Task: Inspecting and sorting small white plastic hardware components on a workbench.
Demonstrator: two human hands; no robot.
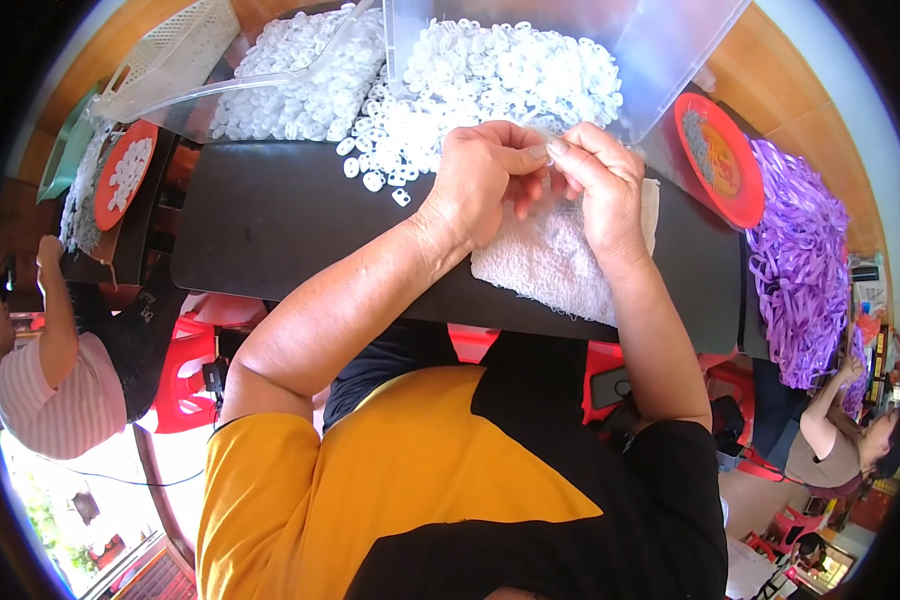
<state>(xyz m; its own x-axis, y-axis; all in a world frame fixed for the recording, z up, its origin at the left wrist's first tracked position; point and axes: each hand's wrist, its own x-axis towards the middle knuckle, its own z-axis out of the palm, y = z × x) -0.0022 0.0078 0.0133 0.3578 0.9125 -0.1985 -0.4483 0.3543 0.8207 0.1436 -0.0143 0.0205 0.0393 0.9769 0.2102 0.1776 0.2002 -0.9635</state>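
Hands (478,180) (610,185) together, open tabletop (290,210) left, cloth (560,265) nearby

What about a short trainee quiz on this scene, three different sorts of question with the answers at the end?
1. Short answer: what colour are the small plastic pieces heaped in the clear bin and scattered in front of it on the dark table?

2. True or false: the left hand and the right hand are close together, fingertips near each other.

3. Multiple choice: what lies on the table, partly beneath the right hand and wrist?
A. A metal spoon
B. A pale cloth
C. An open book

Key: 1. White. 2. True. 3. B.
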